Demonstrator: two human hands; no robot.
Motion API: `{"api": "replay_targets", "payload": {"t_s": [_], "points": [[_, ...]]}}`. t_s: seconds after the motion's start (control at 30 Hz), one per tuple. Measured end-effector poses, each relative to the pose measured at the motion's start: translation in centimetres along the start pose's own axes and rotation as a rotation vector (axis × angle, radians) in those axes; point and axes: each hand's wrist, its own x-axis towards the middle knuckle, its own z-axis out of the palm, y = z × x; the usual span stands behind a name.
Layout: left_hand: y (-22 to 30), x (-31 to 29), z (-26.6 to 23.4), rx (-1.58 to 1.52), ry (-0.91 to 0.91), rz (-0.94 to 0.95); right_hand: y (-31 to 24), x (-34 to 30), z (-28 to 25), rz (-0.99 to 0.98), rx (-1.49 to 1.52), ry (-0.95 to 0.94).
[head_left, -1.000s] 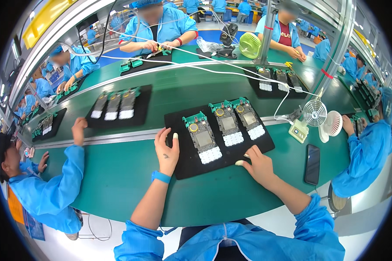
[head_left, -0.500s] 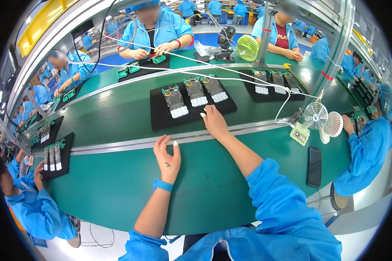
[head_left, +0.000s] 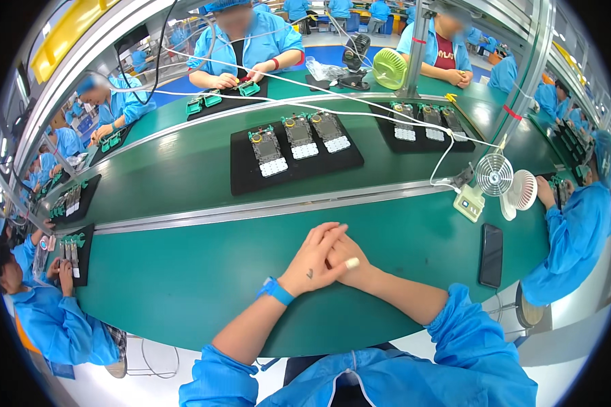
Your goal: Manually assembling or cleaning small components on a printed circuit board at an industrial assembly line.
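My left hand (head_left: 311, 264) lies over my right hand (head_left: 357, 270) above the near green table, its fingers closed together across it. A pale cover sits on my left thumb tip, and a blue band (head_left: 275, 291) circles that wrist. The fingers of my right hand are hidden under the left. Neither hand shows a part in it. Beyond the metal rail, a black mat (head_left: 251, 181) carries three dark circuit boards, including a left board (head_left: 267, 150), a middle board (head_left: 299, 138) and a right board (head_left: 329, 132). Each has a white keypad block at its near end.
A metal rail (head_left: 251, 214) crosses the table. At right are small fans (head_left: 493, 178), a pale control box (head_left: 468, 203) and a black phone (head_left: 491, 256). White cables hang across the far side. Another black mat (head_left: 421, 146) holds boards. Co-workers sit left, right and opposite.
My right hand has left the black mat's near edge and come back toward me. My left hand has moved right and closed over it. The mat's boards still lie in a row.
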Motion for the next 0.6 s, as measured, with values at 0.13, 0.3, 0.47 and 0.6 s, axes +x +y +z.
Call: {"api": "replay_targets", "payload": {"t_s": [0.13, 0.3, 0.47, 0.6], "points": [[1.3, 0.5, 0.1, -0.053, -0.089, -0.101, 0.4, -0.3, -0.1, -0.011, 0.019, -0.016], [1.3, 0.4, 0.8, -0.027, -0.062, -0.119, 0.7, -0.3, -0.1, -0.051, 0.018, 0.074], [1.6, 0.4, 0.8, -0.058, -0.073, -0.14, 0.8, -0.5, -0.7, -0.004, 0.107, -0.042], [2.0, 0.5, 0.9, -0.049, -0.07, -0.148, 0.5, -0.5, -1.3, 0.02, 0.125, -0.066]]}}
